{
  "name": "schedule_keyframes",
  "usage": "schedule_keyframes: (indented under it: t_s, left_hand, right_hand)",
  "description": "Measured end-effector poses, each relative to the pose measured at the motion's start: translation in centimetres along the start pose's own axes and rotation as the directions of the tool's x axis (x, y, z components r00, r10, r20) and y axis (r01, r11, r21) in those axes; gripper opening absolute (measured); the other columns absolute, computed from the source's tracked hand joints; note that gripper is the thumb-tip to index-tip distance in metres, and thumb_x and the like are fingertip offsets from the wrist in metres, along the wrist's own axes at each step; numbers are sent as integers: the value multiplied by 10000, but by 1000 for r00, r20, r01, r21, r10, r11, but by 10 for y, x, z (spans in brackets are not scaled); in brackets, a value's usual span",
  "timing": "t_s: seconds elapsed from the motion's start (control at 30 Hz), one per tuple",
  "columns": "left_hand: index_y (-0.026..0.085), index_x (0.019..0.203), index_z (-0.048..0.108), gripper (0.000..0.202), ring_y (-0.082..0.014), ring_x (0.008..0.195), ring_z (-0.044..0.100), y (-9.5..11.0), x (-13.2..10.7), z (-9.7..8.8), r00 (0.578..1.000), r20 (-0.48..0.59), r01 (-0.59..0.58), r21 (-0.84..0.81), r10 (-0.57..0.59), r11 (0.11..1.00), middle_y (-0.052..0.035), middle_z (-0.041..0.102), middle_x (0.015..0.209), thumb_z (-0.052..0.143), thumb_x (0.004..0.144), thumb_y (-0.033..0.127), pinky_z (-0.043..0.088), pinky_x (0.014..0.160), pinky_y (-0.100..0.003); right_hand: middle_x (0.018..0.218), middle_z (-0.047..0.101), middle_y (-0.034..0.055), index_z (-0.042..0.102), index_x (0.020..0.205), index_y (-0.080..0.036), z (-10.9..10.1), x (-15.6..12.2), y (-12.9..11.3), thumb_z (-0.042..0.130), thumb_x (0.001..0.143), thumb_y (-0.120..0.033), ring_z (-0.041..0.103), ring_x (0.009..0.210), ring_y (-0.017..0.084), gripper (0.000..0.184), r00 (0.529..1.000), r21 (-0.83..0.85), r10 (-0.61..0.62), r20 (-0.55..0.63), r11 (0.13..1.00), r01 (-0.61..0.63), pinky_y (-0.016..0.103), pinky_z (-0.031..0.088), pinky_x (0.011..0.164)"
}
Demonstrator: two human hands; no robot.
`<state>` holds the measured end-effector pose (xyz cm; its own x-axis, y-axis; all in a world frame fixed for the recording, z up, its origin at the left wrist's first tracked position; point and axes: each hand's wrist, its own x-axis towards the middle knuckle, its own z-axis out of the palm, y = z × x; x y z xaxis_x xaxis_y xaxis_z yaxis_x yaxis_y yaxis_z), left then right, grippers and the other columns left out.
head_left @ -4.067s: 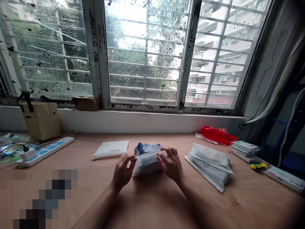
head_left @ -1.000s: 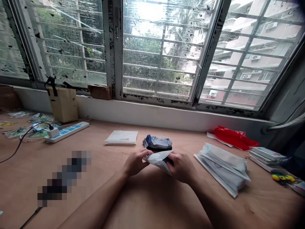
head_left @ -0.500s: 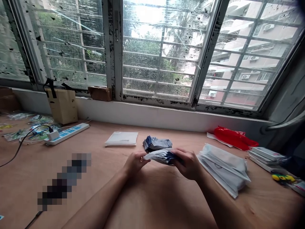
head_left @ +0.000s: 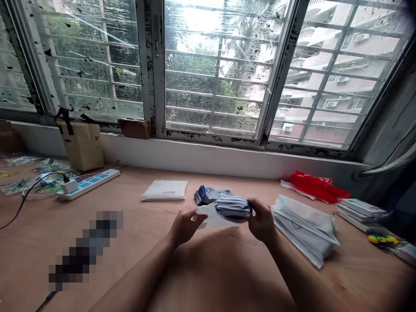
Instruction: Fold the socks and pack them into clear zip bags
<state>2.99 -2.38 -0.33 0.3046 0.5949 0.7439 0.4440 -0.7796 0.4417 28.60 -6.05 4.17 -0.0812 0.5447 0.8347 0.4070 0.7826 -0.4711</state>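
Note:
My right hand point(head_left: 262, 222) grips a folded bundle of blue-and-white striped socks point(head_left: 232, 207) from its right end, holding it above the table. Under the bundle, a white plastic pouch point(head_left: 210, 216) stretches towards my left hand point(head_left: 186, 226), whose fingers hold the pouch's left end. A second stack of folded grey-blue socks point(head_left: 208, 195) lies on the wooden table point(head_left: 146, 216) just behind my hands, partly hidden by the held bundle.
A flat white packet point(head_left: 164, 190) lies left of the socks. White plastic-wrapped packs point(head_left: 303, 229) sit to the right, with a red plastic bag point(head_left: 316, 185) behind them. A power strip point(head_left: 87, 184), small boxes point(head_left: 357, 211) and a yellow-handled tool point(head_left: 383, 239) lie around. A window runs along the back.
The striped socks now sit mostly out of the white pouch, raised on top of it in my right hand. My hands have moved slightly apart, and the view has barely shifted.

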Motion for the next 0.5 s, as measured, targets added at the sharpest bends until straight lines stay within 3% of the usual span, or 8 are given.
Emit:
schedule_keyframes:
  t_s: [0.07,0.13,0.23,0.33,0.4,0.5]
  left_hand:
    - [172,672,604,274,-118,581,518,2,0,-2,1000,17,11,-23,-11,1000,9,581,630,585,918,290,405,564,-228]
    - [169,747,648,222,-143,704,592,7,4,-7,998,19,58,-94,-57,994,-25,646,767,591,911,307,461,652,-238]
    - [163,852,675,219,-196,846,637,13,17,-21,975,82,223,-314,-208,923,-57,685,892,625,875,375,505,773,-289]
    - [155,906,682,322,-213,780,653,6,37,-43,915,133,398,-448,-381,800,-50,707,833,669,813,462,532,724,-323]
    - [143,899,698,391,-228,771,661,-8,53,-61,886,8,415,-458,-463,786,-63,720,839,709,752,506,545,712,-346]
    - [145,887,717,431,-260,902,668,-38,74,-89,851,-277,300,-440,-446,847,-91,726,950,760,663,510,549,812,-376]
  right_hand:
    - [804,712,15,685,932,-224,-1,5,5,631,854,-296,661,756,180,119,970,251,157,-187,962,-108,286,522,693]
    - [844,707,23,676,956,-238,-9,13,9,581,891,-445,661,788,194,237,894,510,367,-257,837,-197,324,530,709]
    - [812,681,9,663,922,-265,-31,24,19,544,885,-538,632,702,174,300,803,738,570,-173,615,-278,310,511,627]
    - [697,614,-30,616,799,-258,-52,27,39,614,831,-501,531,550,117,245,772,836,617,-151,497,-233,245,434,510]
    - [633,564,-45,574,756,-245,-54,24,54,638,802,-516,476,491,102,282,750,838,648,-131,477,-266,228,389,458]
    - [571,518,-60,565,788,-233,-42,16,71,670,768,-555,460,458,101,339,702,800,704,-108,481,-358,220,378,428]
